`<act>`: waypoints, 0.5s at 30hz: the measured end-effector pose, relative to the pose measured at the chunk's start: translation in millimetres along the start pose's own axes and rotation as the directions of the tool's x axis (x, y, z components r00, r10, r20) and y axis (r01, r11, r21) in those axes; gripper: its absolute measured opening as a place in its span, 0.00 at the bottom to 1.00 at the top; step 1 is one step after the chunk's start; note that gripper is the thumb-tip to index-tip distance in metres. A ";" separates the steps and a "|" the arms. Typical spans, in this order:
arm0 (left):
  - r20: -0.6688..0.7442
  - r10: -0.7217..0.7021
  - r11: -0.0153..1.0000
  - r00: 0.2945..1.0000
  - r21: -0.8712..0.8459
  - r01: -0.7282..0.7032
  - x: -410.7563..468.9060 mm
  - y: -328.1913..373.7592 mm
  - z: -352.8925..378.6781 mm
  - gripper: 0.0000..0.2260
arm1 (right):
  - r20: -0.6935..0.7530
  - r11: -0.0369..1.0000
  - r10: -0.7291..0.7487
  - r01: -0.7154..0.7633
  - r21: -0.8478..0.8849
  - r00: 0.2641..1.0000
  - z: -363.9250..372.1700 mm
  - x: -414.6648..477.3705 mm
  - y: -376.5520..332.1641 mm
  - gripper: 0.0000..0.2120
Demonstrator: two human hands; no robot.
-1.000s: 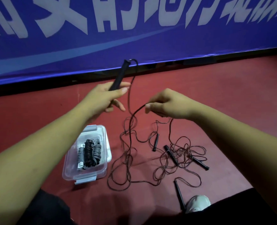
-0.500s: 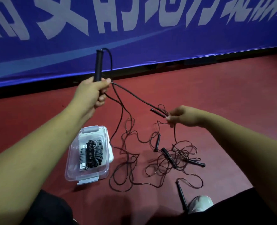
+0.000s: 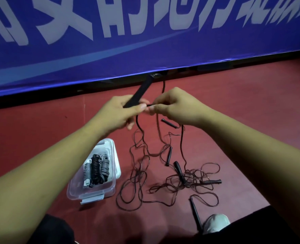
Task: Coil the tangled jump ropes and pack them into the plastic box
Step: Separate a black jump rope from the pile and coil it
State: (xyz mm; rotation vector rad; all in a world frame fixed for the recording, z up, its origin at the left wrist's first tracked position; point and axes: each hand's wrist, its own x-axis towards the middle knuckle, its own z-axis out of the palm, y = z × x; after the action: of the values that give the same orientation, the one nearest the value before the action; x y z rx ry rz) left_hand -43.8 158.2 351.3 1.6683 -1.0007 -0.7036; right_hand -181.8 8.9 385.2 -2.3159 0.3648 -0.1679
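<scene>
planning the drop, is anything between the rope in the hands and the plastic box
Nothing visible blocks it. The plastic box lies open below the left hand gripping the handle; coiled ropes fill its middle. The cord trails into the floor tangle.

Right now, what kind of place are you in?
Probably a sports hall: a smooth red floor, a long blue banner with big white letters, and tangled jump ropes.
</scene>
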 end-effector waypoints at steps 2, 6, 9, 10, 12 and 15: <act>0.009 -0.005 1.000 1.000 -0.021 0.005 -0.9 -0.6 2.8 0.03 | 0.003 1.000 0.003 -0.003 0.012 1.000 -1.8 -0.3 2.8 0.09; -0.224 -0.020 0.982 0.974 -0.188 -0.023 8.2 0.4 -2.8 0.10 | 0.078 0.995 0.099 -0.096 -0.040 0.992 -1.9 -0.4 40.3 0.12; -0.366 -0.115 0.951 0.923 -0.308 -0.004 13.8 -3.1 -18.4 0.10 | 0.164 0.941 0.303 -0.269 -0.204 0.939 -2.9 -9.9 86.1 0.11; -0.380 -0.140 0.955 0.914 -0.296 0.023 15.2 -7.4 -24.9 0.09 | 0.180 0.924 0.340 -0.293 -0.244 0.923 -3.0 -14.0 98.0 0.12; -0.381 -0.167 0.985 0.909 -0.115 0.132 16.4 -18.7 -35.5 0.05 | 0.161 0.932 0.338 -0.307 -0.192 0.927 -3.9 -18.9 106.7 0.12; -0.435 -0.173 0.961 0.884 0.120 0.248 18.6 -30.9 -40.9 0.07 | -0.006 0.979 0.202 -0.202 -0.022 0.979 -8.1 -14.3 83.0 0.12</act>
State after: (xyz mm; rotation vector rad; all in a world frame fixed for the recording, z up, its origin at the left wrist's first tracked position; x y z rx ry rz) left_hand 7.7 165.1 334.9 1.9957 -0.5862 -0.3716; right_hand -214.6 -47.1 331.0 -2.2837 0.6031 -0.0680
